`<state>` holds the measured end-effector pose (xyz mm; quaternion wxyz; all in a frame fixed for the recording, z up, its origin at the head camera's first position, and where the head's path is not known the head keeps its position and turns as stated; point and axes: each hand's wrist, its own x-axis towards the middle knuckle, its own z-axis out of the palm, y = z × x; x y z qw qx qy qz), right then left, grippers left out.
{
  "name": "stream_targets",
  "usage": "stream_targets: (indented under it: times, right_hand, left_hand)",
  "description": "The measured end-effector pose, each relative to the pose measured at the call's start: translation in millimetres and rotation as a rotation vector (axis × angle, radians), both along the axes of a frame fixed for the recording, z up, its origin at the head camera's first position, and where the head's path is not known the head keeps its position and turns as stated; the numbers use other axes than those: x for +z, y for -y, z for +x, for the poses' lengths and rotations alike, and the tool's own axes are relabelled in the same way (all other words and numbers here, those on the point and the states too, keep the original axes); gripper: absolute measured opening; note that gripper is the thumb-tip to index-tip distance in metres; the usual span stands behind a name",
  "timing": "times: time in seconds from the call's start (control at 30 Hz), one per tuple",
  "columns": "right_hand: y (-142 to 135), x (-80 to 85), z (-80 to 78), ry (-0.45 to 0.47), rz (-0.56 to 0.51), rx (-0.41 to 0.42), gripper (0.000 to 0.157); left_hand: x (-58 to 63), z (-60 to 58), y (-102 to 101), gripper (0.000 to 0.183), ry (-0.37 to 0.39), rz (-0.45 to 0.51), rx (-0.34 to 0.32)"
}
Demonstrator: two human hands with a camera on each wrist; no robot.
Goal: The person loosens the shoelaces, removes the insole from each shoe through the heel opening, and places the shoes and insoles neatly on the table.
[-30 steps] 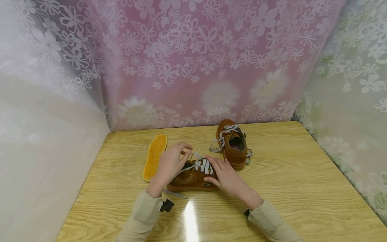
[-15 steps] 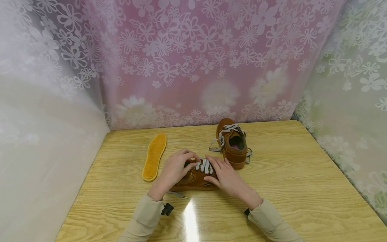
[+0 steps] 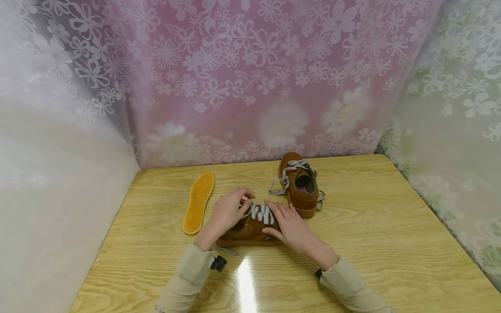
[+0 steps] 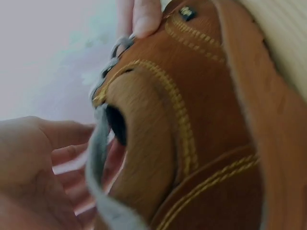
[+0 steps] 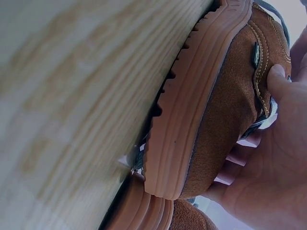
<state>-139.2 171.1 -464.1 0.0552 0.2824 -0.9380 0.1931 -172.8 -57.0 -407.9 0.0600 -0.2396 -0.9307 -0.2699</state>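
A brown lace-up shoe (image 3: 250,234) lies sideways on the table, its toe to the right. My right hand (image 3: 293,230) grips its front; the thumb (image 5: 280,81) presses the near side and the fingers reach over to the far side. My left hand (image 3: 227,213) is at the ankle opening, where thumb and forefinger pinch the pale grey shoelace (image 3: 254,211) near the top eyelets. In the left wrist view a loose length of lace (image 4: 98,158) hangs across the opening, partly hiding the fingers. Another lace end (image 3: 228,251) lies on the table in front of the heel.
The matching brown shoe (image 3: 305,204) stands behind and to the right, toe away, with loose laces. An orange insole (image 3: 198,202) lies on the wooden table (image 3: 391,243) to the left. Flowered curtains (image 3: 274,87) surround the table's back and sides.
My left hand has moved in to the top eyelets, then lifted slightly with the lace at its fingertips. My right hand stays on the front of the shoe.
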Motion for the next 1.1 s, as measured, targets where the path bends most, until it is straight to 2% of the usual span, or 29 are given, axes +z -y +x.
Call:
stream_targets:
  times: [0.17, 0.27, 0.43, 0.6, 0.7, 0.83, 0.9, 1.1]
  right_hand:
    - [-0.4, 0.9, 0.2, -0.011, 0.000, 0.004, 0.077]
    - [-0.5, 1.3, 0.1, -0.013, -0.006, 0.006, 0.077]
    - [-0.5, 0.7, 0.1, -0.003, -0.008, 0.003, 0.078]
    - [0.1, 0.2, 0.6, 0.019, -0.005, 0.000, 0.078]
    - [0.7, 0.0, 1.0, 0.025, -0.008, 0.001, 0.078]
    - [1.2, 0.2, 1.6, 0.025, -0.009, 0.003, 0.078]
    - [1.3, 0.1, 1.7, 0.021, -0.007, 0.004, 0.078]
    - [0.5, 0.4, 1.6, 0.020, -0.007, 0.003, 0.078]
  left_hand:
    - [8.3, 0.9, 3.0, 0.020, -0.049, -0.061, -0.143]
    - [11.2, 1.9, 1.7, 0.012, -0.066, -0.109, -0.158]
    - [11.6, 0.9, -3.0, 0.004, -0.071, -0.107, -0.059]
    - [5.6, -2.0, -7.3, 0.005, 0.000, 0.025, 0.099]
    - [1.6, -4.5, -9.1, 0.010, 0.042, 0.092, 0.135]
    - [2.4, -6.6, -8.0, 0.013, 0.066, 0.087, 0.036]
    - [4.9, -7.2, -5.8, 0.016, 0.071, 0.050, -0.028]
    - [16.2, -7.3, 0.3, 0.024, 0.015, -0.087, -0.195]
